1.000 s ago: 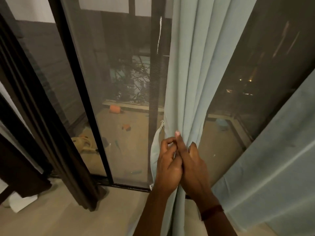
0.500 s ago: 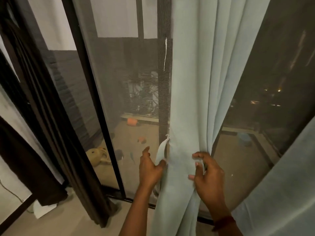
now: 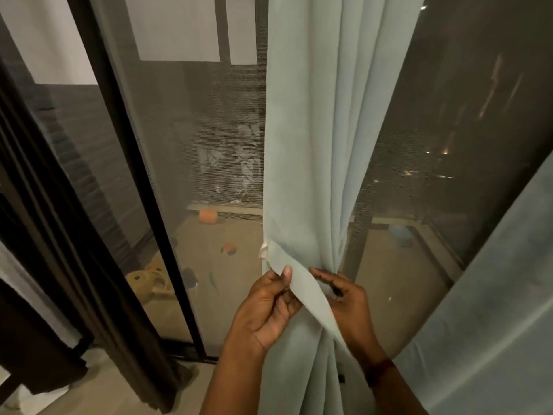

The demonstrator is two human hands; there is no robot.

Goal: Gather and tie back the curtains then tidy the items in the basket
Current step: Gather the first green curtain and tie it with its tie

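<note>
Now left hand (image 3: 266,310) pinched tie-back strap (image 3: 302,290) beside gathered pale curtain (image 3: 317,175); right hand (image 3: 347,301) curled round curtain bunch, behind strap. Dark curtain (image 3: 74,265) hung left.

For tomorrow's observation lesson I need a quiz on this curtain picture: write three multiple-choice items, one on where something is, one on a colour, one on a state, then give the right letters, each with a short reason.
1. Where does the tie-back strap run?
A. across the front of the gathered curtain, between the two hands
B. along the floor
C. round the dark curtain

2. What colour is the gathered curtain?
A. bright red
B. pale blue-green
C. black

3. What is the left hand doing?
A. hanging open and idle
B. pressing flat on the screen door
C. pinching the strap's edge

Answers:
1 A: the strap slants from the curtain's left edge down toward the right hand.
2 B: its folds are pale blue-green against the dark window.
3 C: thumb and fingers close on the strap's upper edge.
</note>
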